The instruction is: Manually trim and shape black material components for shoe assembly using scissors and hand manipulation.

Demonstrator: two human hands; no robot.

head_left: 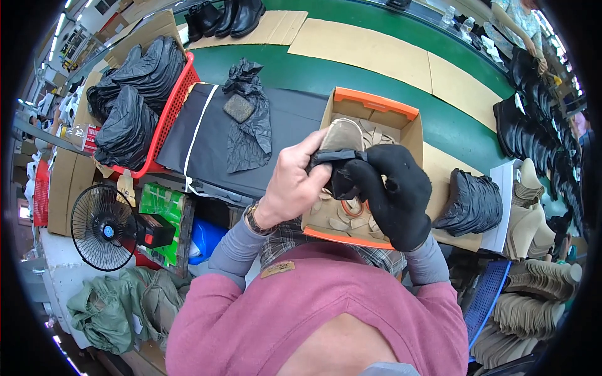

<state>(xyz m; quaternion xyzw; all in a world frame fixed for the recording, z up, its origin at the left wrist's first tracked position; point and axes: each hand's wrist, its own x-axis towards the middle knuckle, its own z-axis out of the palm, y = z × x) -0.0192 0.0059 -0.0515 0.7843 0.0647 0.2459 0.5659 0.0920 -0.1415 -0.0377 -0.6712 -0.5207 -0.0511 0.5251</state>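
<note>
Over an open shoebox, a beige insole-shaped piece (343, 133) with black sheet material (343, 178) folded against it is held between my two hands. My bare left hand (296, 178) grips its left side, the thumb pressed on the black material. My right hand (398, 191), in a black glove, is closed on the right side with its fingers bent over the black part. Whether it also holds a small tool is hidden. Beige offcuts (338, 222) lie in the orange-rimmed cardboard box (376, 98) below, beside an orange ring-shaped thing (355, 207).
A red basket (168, 125) at the left holds black sheet pieces (128, 103). A dark rough block (239, 108) rests on crumpled black sheet (251, 141). A black bundle (470, 203) and stacked beige insoles (530, 229) are at the right; a small fan (106, 229) stands at the left.
</note>
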